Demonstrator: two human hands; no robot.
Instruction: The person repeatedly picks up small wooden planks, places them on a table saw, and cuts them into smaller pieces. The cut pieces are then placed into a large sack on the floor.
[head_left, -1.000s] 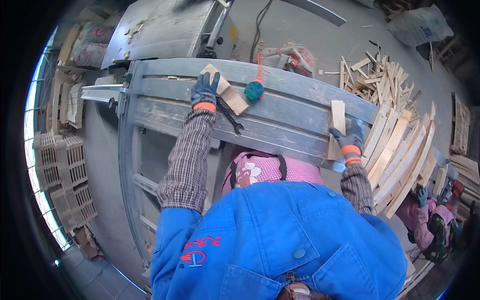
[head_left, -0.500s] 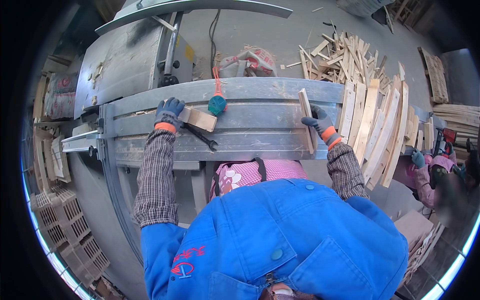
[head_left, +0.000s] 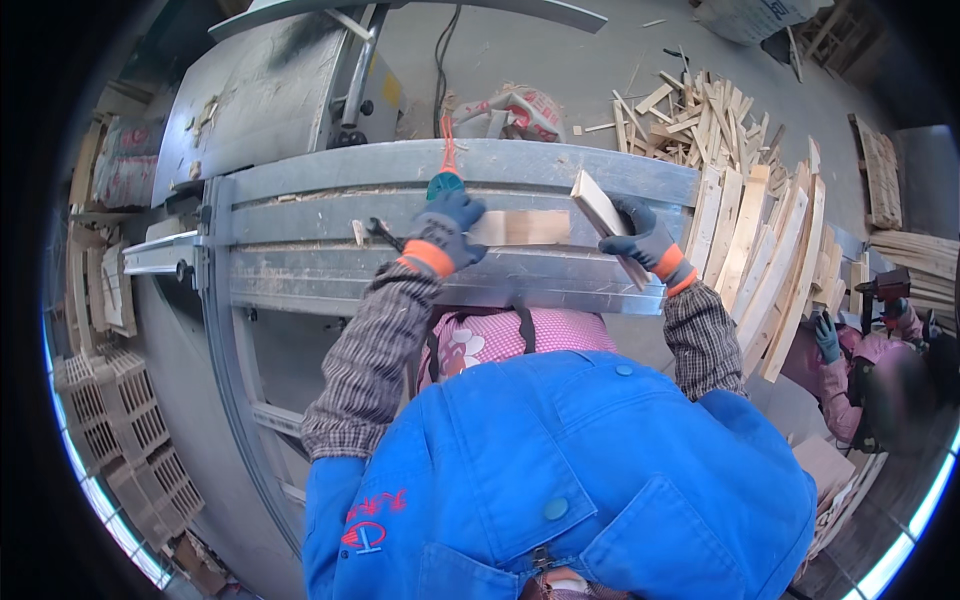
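Observation:
Both of my hands wear grey gloves with orange cuffs. My left hand (head_left: 447, 230) is closed on the left end of a short wooden block (head_left: 528, 228), which lies across the metal sliding table (head_left: 330, 160). A longer narrow wooden board (head_left: 598, 208) stands tilted in my right hand (head_left: 648, 242), whose fingers wrap its right side. Just beyond my left hand is a teal tape measure (head_left: 444, 184) with an orange strap. A dark open-end wrench (head_left: 383, 234) rests left of that hand, its handle partly hidden under the wrist.
Long wooden strips (head_left: 742, 230) lean over the table's right end. Behind them is a heap of offcuts (head_left: 715, 125). A machine with a metal top (head_left: 250, 105) stands at far left. A pink checked bag (head_left: 540, 332) sits below the near edge. Another person's gloved hand (head_left: 827, 338) is at far right.
My left hand has moved right across the table with the block, now beside the tape measure. The wrench has shifted left. My right hand still holds the board, now tilted more leftward at its top.

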